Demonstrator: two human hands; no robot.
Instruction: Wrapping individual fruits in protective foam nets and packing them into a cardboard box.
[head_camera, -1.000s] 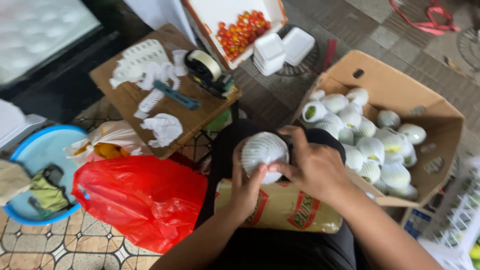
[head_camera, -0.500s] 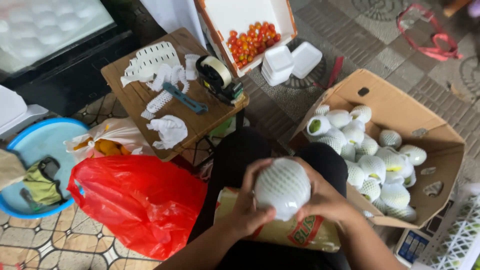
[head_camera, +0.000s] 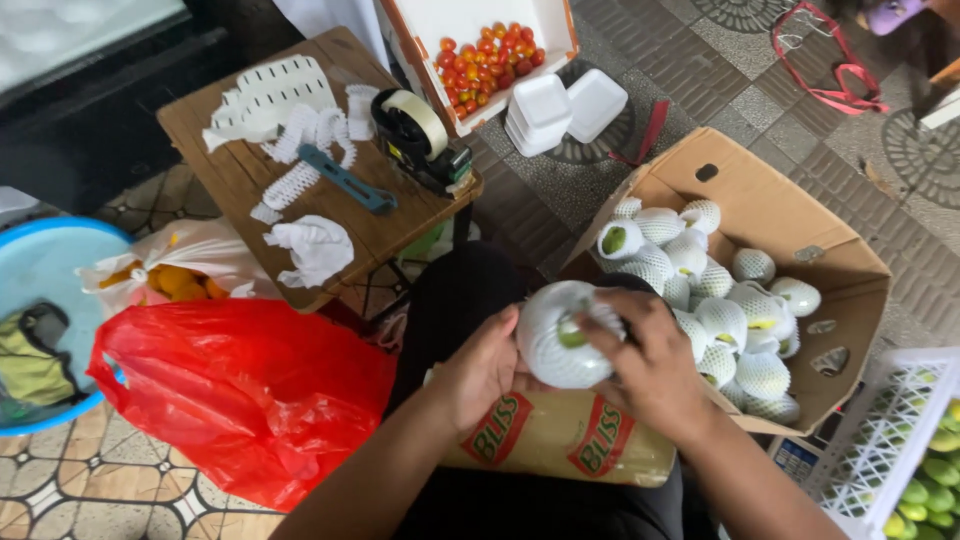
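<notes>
Both forearms reach up from the lower edge and converge at mid-frame; the left hand (head_camera: 480, 372) lies palm-up and cupped, thumb side turned inward, fingers curled from below; the right hand (head_camera: 655, 365) arches over from the other side, back to the camera, fingers spread and bent down; the two hands sit just apart, both closed in a shared grasp.
</notes>
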